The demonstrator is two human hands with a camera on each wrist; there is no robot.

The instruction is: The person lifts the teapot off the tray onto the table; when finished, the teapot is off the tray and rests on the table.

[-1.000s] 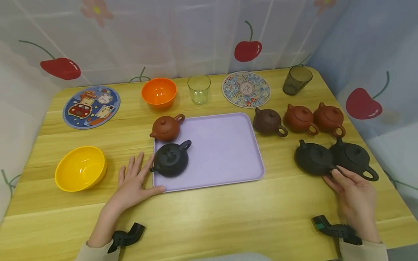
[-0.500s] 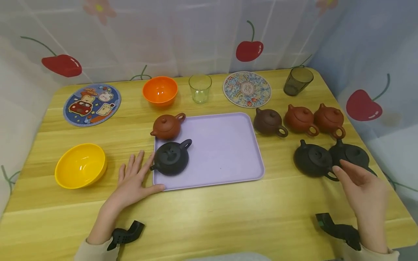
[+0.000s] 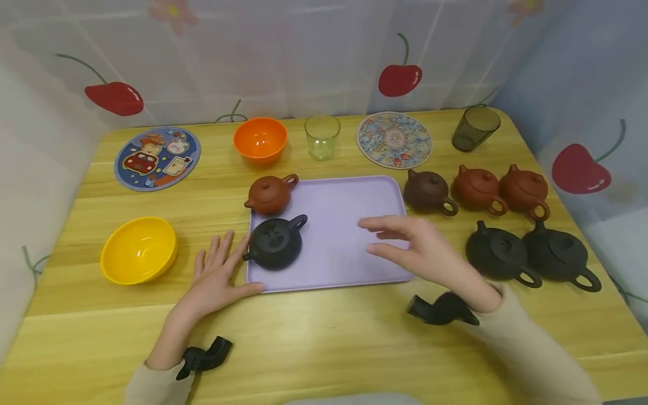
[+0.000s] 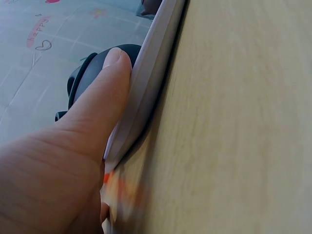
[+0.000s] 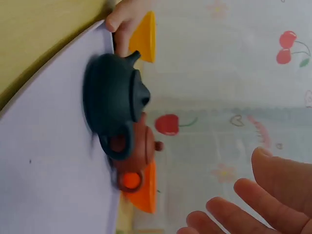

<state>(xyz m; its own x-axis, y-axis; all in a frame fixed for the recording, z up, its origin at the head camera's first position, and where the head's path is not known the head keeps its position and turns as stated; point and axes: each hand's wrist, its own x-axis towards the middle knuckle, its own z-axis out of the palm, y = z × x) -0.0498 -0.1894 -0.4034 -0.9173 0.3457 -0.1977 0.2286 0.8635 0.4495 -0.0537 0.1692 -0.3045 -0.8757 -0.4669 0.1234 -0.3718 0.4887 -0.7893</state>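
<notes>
There were seven teapots [image 3: 275, 244] in all — three black, three reddish-brown, one dark brown. There was one table [image 3: 324, 332], with one tray [image 3: 334, 225], two bowls [image 3: 260, 140], one yellow, one orange, two drinking glasses [image 3: 323, 138] and two round mats [image 3: 395, 139], then one left hand [image 3: 211, 287] and one right hand [image 3: 415, 244] — and two black wrist-worn devices [image 3: 206, 357]

A yellowish wood-grain table [image 3: 324, 329] bears a lilac tray [image 3: 349, 199] near its middle; a yellow bowl [image 3: 139, 251] stands left of the tray; toward the far edge are a blue round mat [image 3: 157, 158], an orange bowl [image 3: 260, 140], a pale green glass [image 3: 322, 138], a patterned round mat [image 3: 394, 139] and a dark glass [image 3: 475, 130]; to the right stand a dark brown teapot [image 3: 426, 191], two reddish teapots [image 3: 475, 188] and, nearer, two black teapots [image 3: 495, 252]
</notes>
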